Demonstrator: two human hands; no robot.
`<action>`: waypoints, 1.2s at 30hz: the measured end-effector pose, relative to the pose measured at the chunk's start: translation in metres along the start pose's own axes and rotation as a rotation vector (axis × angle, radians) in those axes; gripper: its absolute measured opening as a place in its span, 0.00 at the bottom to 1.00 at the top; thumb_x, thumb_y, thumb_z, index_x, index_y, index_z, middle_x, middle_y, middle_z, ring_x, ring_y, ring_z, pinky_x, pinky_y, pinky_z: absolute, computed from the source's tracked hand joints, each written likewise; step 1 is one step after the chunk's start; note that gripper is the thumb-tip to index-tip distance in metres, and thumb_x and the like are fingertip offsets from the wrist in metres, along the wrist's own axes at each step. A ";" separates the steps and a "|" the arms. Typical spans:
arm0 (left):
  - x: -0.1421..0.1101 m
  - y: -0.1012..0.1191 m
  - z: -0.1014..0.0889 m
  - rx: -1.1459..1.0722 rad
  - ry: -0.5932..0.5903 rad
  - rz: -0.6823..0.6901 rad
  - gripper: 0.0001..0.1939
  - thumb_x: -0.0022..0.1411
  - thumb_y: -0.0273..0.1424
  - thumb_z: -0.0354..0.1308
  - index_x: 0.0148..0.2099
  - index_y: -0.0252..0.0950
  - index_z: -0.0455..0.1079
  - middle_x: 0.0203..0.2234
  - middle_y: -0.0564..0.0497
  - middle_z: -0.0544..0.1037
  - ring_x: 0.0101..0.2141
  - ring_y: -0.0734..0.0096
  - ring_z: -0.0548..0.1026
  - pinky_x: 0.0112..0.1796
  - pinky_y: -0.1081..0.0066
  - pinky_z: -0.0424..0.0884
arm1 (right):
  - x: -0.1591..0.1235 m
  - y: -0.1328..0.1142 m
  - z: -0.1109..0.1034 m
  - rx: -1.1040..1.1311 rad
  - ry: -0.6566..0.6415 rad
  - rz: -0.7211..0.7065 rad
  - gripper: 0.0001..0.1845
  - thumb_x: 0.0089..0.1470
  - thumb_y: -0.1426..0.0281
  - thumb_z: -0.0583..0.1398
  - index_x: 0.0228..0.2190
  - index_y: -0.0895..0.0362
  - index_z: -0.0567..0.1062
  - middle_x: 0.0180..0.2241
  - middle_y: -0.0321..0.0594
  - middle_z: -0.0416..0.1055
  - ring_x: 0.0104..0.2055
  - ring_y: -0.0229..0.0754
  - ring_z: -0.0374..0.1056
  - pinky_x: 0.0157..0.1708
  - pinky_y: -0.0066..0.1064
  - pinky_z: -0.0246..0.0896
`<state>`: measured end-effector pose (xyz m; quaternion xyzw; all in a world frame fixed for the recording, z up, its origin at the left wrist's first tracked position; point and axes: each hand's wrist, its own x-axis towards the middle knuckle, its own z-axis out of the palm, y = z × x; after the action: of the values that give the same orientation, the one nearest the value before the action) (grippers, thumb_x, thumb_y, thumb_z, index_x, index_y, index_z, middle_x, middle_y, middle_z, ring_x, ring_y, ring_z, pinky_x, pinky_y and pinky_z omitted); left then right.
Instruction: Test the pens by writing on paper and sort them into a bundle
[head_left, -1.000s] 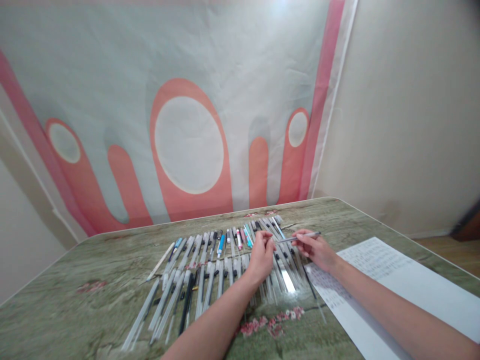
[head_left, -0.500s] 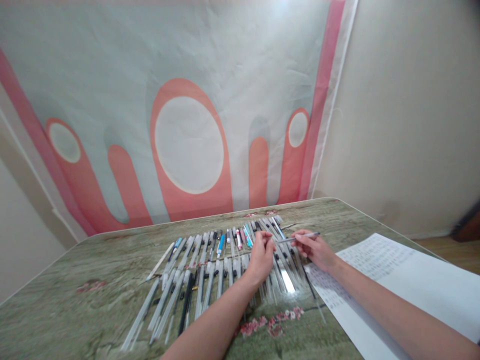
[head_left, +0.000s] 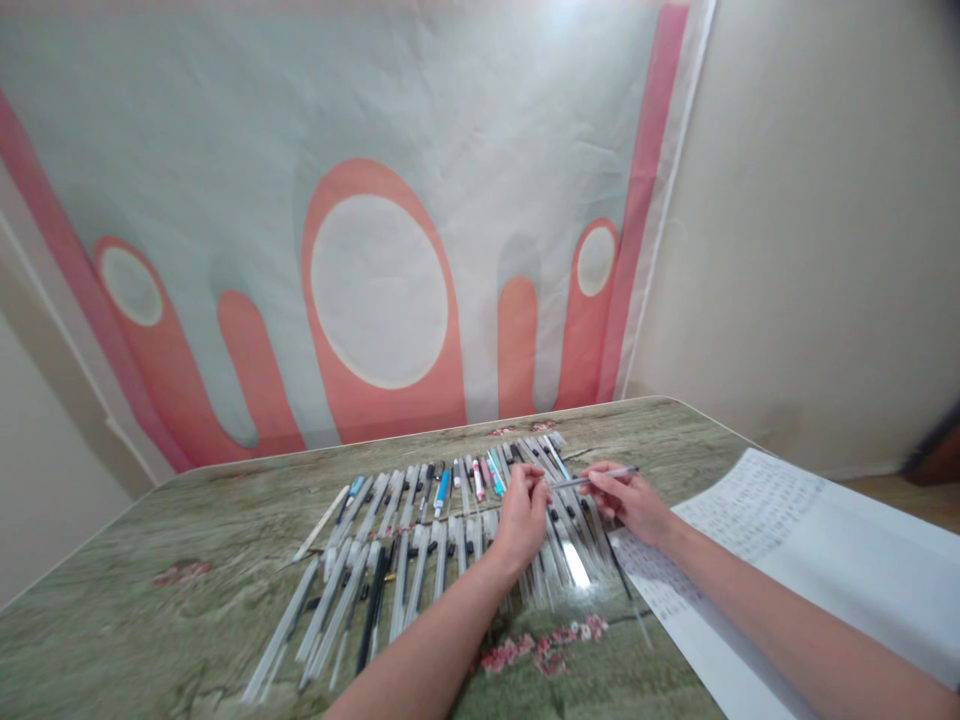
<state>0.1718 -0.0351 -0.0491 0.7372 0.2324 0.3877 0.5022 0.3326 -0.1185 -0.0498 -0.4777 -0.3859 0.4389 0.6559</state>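
Note:
Above the rows of pens, a thin grey pen (head_left: 616, 471) is held nearly level between my two hands. My right hand (head_left: 628, 503) pinches it around the middle, its far end sticking out to the right. My left hand (head_left: 523, 515) is closed, thumb and fingertips pinched at the pen's left end; the exact tip is hidden there. Below and around both hands lie clear pen barrels (head_left: 556, 545) with dark caps or grips. A blue pen (head_left: 442, 493) and a pink-and-white pen (head_left: 478, 479) lie to the left of my left hand.
Two rows of pens and barrels, with a black pen (head_left: 370, 610) among them, cover the middle of the wood-patterned table (head_left: 112, 610). On the right lies a sheet of paper (head_left: 847, 560) with handwriting, its far edge lifted. A patterned cloth (head_left: 480, 150) hangs behind the table.
The paper's far edge has risen a little and bends up. Both hands stay almost in place with the pen between them.

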 end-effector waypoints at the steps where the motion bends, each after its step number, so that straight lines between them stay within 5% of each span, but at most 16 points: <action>1: 0.000 0.000 0.000 0.003 0.000 -0.004 0.05 0.60 0.28 0.44 0.40 0.36 0.55 0.24 0.55 0.65 0.27 0.75 0.66 0.32 0.72 0.61 | 0.000 0.000 0.000 -0.003 0.000 -0.001 0.13 0.43 0.62 0.62 0.30 0.59 0.73 0.23 0.38 0.71 0.18 0.30 0.56 0.13 0.20 0.46; 15: -0.004 0.003 0.001 0.001 -0.041 -0.009 0.07 0.60 0.31 0.45 0.41 0.36 0.56 0.25 0.54 0.67 0.27 0.74 0.68 0.32 0.72 0.62 | 0.001 0.002 -0.003 0.009 -0.003 0.008 0.13 0.42 0.63 0.62 0.28 0.59 0.73 0.23 0.39 0.72 0.17 0.30 0.56 0.12 0.20 0.44; 20: 0.003 0.010 0.001 0.045 -0.062 -0.098 0.11 0.61 0.32 0.42 0.46 0.34 0.55 0.27 0.50 0.70 0.25 0.74 0.69 0.29 0.72 0.64 | 0.012 0.005 -0.023 0.204 0.161 -0.016 0.09 0.42 0.66 0.62 0.27 0.58 0.72 0.19 0.35 0.69 0.16 0.30 0.56 0.10 0.20 0.41; 24: 0.032 0.017 -0.002 0.319 -0.098 -0.020 0.11 0.58 0.28 0.46 0.44 0.34 0.61 0.30 0.48 0.72 0.31 0.70 0.71 0.35 0.69 0.64 | 0.022 0.009 -0.043 0.343 0.301 -0.060 0.09 0.40 0.67 0.62 0.28 0.56 0.70 0.18 0.32 0.67 0.15 0.30 0.56 0.10 0.21 0.44; 29: 0.095 0.022 0.007 0.753 -0.233 0.020 0.13 0.57 0.26 0.47 0.44 0.34 0.67 0.39 0.45 0.73 0.41 0.66 0.70 0.42 0.70 0.62 | 0.029 0.015 -0.055 0.378 0.301 -0.088 0.09 0.40 0.67 0.62 0.28 0.54 0.69 0.19 0.32 0.67 0.16 0.32 0.58 0.10 0.23 0.49; 36: 0.149 0.001 0.040 0.875 -0.242 -0.093 0.14 0.51 0.27 0.55 0.42 0.35 0.70 0.40 0.43 0.74 0.44 0.62 0.69 0.44 0.68 0.61 | 0.029 0.012 -0.060 0.504 0.310 -0.063 0.06 0.43 0.66 0.59 0.27 0.54 0.70 0.20 0.35 0.69 0.18 0.34 0.60 0.14 0.27 0.57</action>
<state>0.2920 0.0511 -0.0053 0.9088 0.3468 0.1411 0.1839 0.3948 -0.1064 -0.0731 -0.3489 -0.1747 0.4224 0.8181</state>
